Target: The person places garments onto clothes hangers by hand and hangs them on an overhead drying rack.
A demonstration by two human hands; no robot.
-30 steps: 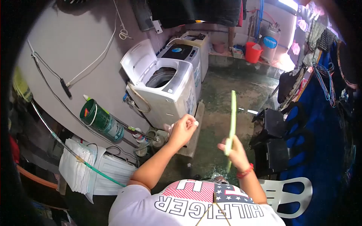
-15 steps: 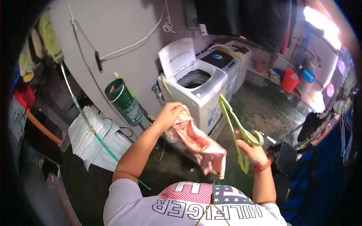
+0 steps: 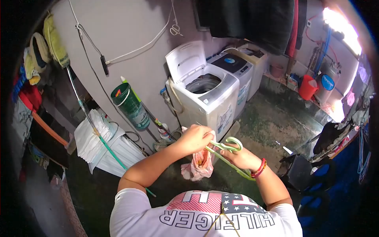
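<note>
Gathered in the fingers of my left hand (image 3: pixel 195 138) is a pink garment (image 3: pixel 200 166), which hangs down in folds in front of me. My right hand (image 3: pixel 242 158) grips a light-green clothes hanger (image 3: pixel 239 170), its hook curling up above my fingers. One end of the hanger reaches into the top of the garment, close to my left fingers. How far it goes inside is hidden by cloth and hand. Beyond my hands stands a white top-loading washing machine (image 3: pixel 223 103) with its lid raised and dark laundry in the drum.
More washers (image 3: pixel 244 73) stand behind the first. A green bucket (image 3: pixel 132 108) hangs against the wall at left, above a white stack (image 3: pixel 94 136) on a pale container. Dark cloth (image 3: pixel 248 23) hangs overhead. At right are a red bucket (image 3: pixel 307 87) and a black chair-like object (image 3: pixel 298 173).
Both hands have come together in the middle. The hanger has tilted down and left, so one end is now at the garment's top; the garment hangs straighter and lower.
</note>
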